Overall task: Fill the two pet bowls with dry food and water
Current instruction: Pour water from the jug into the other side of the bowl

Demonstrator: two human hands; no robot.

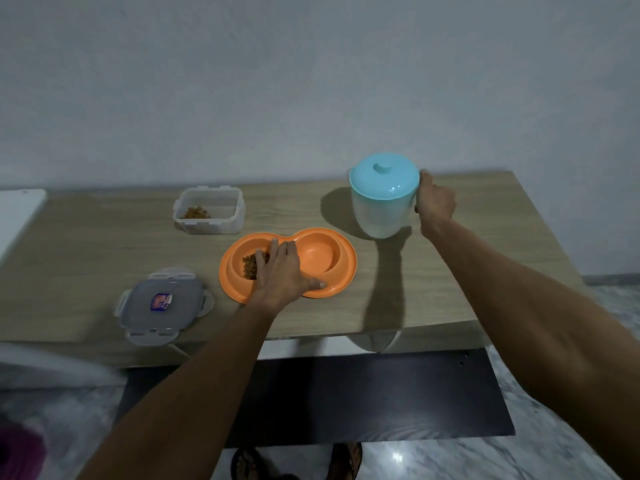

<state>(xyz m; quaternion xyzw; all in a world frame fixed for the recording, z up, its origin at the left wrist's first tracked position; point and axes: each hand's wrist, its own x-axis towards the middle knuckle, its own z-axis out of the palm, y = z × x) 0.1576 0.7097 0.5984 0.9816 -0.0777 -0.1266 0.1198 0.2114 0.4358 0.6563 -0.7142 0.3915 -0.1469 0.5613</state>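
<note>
An orange double pet bowl (337,271) lies in the middle of the wooden table (86,271). Its left cup holds brown dry food (250,266); the right cup looks empty. My left hand (282,275) rests flat on the bowl's middle, fingers spread, thumb on the front rim. A white jug with a light blue lid (382,199) stands at the back right. My right hand (434,202) is closed around its handle on the right side; the handle itself is hidden.
A clear plastic food container (211,211) with a little kibble stands behind the bowl. Its grey lid (162,303) lies at the table's front left edge. A white surface (17,213) adjoins the table's left end. My feet in sandals are on the floor below.
</note>
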